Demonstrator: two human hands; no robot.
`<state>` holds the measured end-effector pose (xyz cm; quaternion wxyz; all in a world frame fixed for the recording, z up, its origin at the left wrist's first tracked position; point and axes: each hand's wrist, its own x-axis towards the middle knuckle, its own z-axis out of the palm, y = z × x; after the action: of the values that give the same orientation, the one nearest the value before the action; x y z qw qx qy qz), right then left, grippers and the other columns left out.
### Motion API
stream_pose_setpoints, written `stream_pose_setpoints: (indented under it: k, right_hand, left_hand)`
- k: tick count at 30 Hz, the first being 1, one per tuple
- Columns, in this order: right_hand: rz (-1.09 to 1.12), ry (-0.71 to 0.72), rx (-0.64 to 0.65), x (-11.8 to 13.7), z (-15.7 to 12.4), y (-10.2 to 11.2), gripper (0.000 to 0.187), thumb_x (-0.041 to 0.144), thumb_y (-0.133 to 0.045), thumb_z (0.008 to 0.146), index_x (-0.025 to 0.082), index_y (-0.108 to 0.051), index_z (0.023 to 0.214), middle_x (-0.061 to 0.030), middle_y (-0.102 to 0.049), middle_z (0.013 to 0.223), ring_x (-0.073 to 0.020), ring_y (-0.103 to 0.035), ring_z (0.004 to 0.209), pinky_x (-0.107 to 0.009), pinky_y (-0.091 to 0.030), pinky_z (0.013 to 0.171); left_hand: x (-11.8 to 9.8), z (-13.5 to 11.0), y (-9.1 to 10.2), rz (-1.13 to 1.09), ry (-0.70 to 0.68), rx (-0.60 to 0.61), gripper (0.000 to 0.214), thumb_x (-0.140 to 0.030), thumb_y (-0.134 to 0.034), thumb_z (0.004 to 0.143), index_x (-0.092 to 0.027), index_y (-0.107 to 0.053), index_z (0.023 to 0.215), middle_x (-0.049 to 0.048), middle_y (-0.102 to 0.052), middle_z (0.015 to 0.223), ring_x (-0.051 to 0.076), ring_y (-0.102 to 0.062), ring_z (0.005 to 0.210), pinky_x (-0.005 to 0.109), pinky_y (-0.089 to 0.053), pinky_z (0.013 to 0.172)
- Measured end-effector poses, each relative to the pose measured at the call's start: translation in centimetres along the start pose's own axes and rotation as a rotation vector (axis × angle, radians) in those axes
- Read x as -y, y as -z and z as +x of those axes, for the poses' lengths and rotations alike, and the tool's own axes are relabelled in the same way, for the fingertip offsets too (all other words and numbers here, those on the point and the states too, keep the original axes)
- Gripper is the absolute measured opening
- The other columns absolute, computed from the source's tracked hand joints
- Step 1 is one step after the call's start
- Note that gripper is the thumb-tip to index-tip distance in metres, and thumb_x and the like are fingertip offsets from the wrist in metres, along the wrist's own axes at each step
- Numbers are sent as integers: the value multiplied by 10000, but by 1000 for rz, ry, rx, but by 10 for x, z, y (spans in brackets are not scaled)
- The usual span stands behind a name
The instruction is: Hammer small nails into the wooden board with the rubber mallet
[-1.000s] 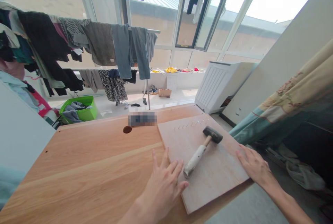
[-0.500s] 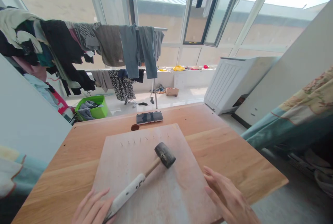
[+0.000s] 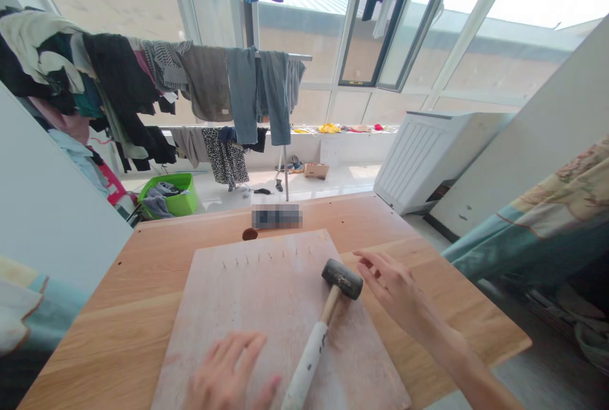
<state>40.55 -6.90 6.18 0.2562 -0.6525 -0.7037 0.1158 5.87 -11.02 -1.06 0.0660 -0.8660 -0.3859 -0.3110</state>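
Left hand [image 3: 226, 369]: over the lower part of the board, blurred; fingers loosely spread, thumb held out, grip empty. Contact with the wood: cannot tell.
Right hand [image 3: 390, 286]: half open, fingers slightly bent, nothing gripped; fingertips just beside the mallet's head. Whether they touch it: cannot tell.
Mallet: a black cylinder-headed mallet with a pale wooden shaft and dark-specked white grip [image 3: 313, 341], lying between the two hands; head nearest the right fingertips, grip just right of the left thumb, its end cut off by the lower edge of view.
Board: a flat, pale pinkish-brown wooden board [image 3: 259, 308], beneath the mallet, reaching forward from the left hand.
Nails: a row of thin metal nails [image 3: 259, 258] standing in the board's far part, ahead of the left hand; some upright, some leaning.
Table: a light brown wood-grain table [image 3: 114, 315], under the board, spreading out past both hands.
Beyond the nails: a dark oblong thing, pixelated [image 3: 276, 216], on the table, well ahead of both hands; a round dark hole [image 3: 250, 234] near it.
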Motion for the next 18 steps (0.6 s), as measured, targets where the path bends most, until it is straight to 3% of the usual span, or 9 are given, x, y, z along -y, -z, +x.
stream_pose_setpoints:
  k: [2,4,6,8,13,18]
  right_hand:
    - [-1,65,67,12,34,-9,277,233,-488,1054,172,-693,1228,-109,-751,1147,-222,-747,933,-384,-602,901]
    - [-14,134,155,21,66,-25,245,194,-574,1029,180,-695,1242,-98,-743,1178,-212,-733,991,-372,-592,928]
    - [-39,189,246,29,90,-43,225,240,-654,1014,184,-696,1227,-88,-733,1220,-219,-728,1023,-410,-602,927]
    - [-68,226,309,35,106,-57,242,305,-682,1010,185,-691,1221,-81,-724,1247,-232,-726,1041,-449,-612,914]
    - [-100,267,285,45,109,-59,275,316,-665,1021,206,-673,1272,-92,-689,1336,-257,-698,1136,-486,-593,969]
    - [-149,284,369,59,106,-58,269,320,-673,1017,195,-679,1256,-86,-709,1289,-244,-718,1078,-467,-610,930]
  left_hand:
    - [38,17,9,-15,292,-50,273,-401,-533,1014,-264,-639,1224,51,-753,1059,218,-764,844,326,-621,754]
    - [79,34,11,-42,506,-46,364,-470,-516,999,-232,-624,1252,39,-710,970,206,-720,720,336,-612,688]
    - [113,46,6,-132,563,-5,436,-515,-546,950,-205,-646,1239,45,-716,960,198,-690,670,336,-602,669]
    - [133,52,-1,-231,552,40,393,-499,-555,922,-206,-698,1141,48,-746,955,197,-690,692,331,-596,707]
    - [140,57,-10,-391,609,89,284,-456,-589,883,-225,-754,903,25,-780,848,202,-707,733,307,-578,724]
    - [134,63,-8,-473,637,44,249,-436,-608,868,-213,-719,852,20,-752,823,195,-702,749,287,-575,710]
